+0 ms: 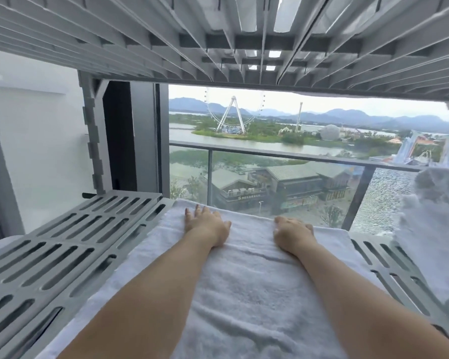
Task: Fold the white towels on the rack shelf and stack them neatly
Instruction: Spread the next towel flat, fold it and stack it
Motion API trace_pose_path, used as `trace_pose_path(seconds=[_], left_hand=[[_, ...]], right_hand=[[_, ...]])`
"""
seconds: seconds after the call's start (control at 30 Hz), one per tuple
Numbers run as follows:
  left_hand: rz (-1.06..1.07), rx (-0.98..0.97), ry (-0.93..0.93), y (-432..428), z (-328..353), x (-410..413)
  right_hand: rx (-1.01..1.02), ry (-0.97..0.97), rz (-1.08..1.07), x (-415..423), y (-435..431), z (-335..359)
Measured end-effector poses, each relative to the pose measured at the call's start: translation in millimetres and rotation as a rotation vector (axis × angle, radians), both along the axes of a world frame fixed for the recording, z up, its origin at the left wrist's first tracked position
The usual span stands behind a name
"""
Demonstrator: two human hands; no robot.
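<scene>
A white towel [244,294] lies spread lengthwise on the grey slotted rack shelf [70,244], reaching from the near edge to the far edge. My left hand [208,225] lies flat on the towel near its far edge, fingers straight and spread. My right hand [293,235] rests on the towel beside it, to the right, fingers bent down at the far edge; whether they pinch the cloth I cannot tell. Another white towel [436,229] hangs bunched at the right side of the rack.
A second slotted shelf [218,35] sits close overhead. A grey notched rack post [92,141] stands at the back left. Behind the rack is a window with a glass balcony railing [283,154]. A white cloth edge [0,246] shows at the left.
</scene>
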State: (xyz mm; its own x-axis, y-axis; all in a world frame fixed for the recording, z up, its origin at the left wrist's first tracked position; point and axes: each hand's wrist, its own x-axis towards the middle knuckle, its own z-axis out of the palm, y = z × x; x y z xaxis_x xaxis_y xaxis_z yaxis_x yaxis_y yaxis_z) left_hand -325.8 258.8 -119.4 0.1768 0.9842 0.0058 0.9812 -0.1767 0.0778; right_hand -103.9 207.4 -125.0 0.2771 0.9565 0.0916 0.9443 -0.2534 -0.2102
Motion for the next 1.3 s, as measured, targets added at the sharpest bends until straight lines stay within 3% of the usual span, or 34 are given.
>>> trace_pose_path(seconds=[0.13, 0.23, 0.47, 0.6, 0.8, 1.13, 1.3], left_hand=[[-0.148, 0.129, -0.082, 26.5, 8.7, 7.4], [-0.171, 0.204, -0.031, 33.7, 9.3, 11.5], [-0.16, 0.455, -0.01, 13.7, 14.0, -1.1], [-0.149, 0.529, -0.075, -7.9, 19.1, -16.4], [-0.202, 0.56, -0.162, -53.5, 40.2, -42.1], [-0.296, 0.467, -0.167, -165.8, 23.3, -90.7], [-0.271, 0.471, -0.208, -210.9, -0.8, -97.0]], right_hand=[[0.166, 0.02, -0.009, 8.3, 10.0, -7.8], [0.292, -0.087, -0.041, 23.6, 11.9, -11.4], [0.351, -0.12, -0.032, 29.9, 5.4, -5.6], [0.347, -0.196, -0.025, 34.9, -15.7, 8.0], [0.511, -0.179, 0.121, 33.3, -73.6, 32.6], [0.204, -0.122, 0.113, -9.5, -196.6, 33.5], [0.183, -0.08, 0.011, -34.3, -246.7, 16.2]])
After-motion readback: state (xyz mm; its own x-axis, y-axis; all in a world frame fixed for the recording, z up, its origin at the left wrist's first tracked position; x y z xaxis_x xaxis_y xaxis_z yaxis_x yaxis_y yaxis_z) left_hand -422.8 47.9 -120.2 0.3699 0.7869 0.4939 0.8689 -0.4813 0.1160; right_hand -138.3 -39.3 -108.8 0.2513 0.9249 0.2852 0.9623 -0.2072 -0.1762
